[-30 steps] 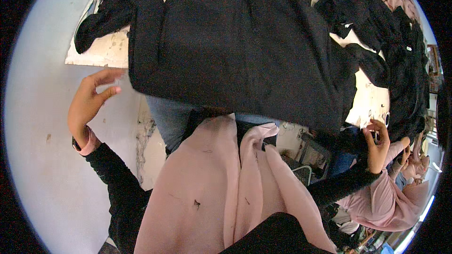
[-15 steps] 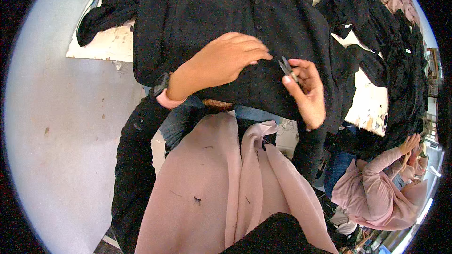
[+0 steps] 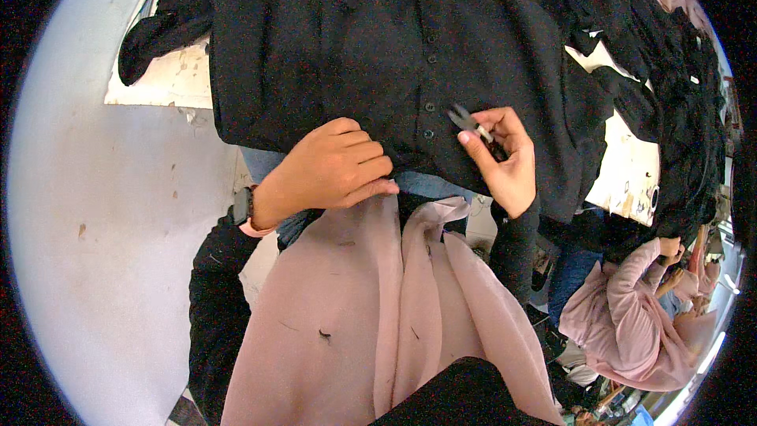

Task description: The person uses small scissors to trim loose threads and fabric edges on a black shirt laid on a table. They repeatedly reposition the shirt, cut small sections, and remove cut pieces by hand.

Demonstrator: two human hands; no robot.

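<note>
Gripped in the right hand [image 3: 509, 162], between thumb and bent fingers, a small pair of snips [image 3: 474, 126]; slim dark metal blades, a little blurred, with a pale patch nearer the thumb; closed on the near hem of a black shirt [image 3: 355, 71], the left hand [image 3: 331, 166], with fingers curled and thumb tucked close; shirt of matte, softly creased cloth, with small round dark buttons [image 3: 429, 107] along a straight front strip.

Snips just left of the right palm, blades clear of the fingers, tips near the two buttons closest to the hem; impossible to tell whether touching the cloth; long axis aslant, tips toward the far left, handles back into the palm; shirt spread beyond both hands over the table [image 3: 631, 162], lower part past the near edge; button row running from hem toward the far edge, between left fingertips and blade tips.

Farther out, stained pale tabletop bare at the near left corner and toward the near right; black garments [image 3: 686, 126] heaped along the right edge; beyond these, a person in pink [image 3: 631, 323].
</note>
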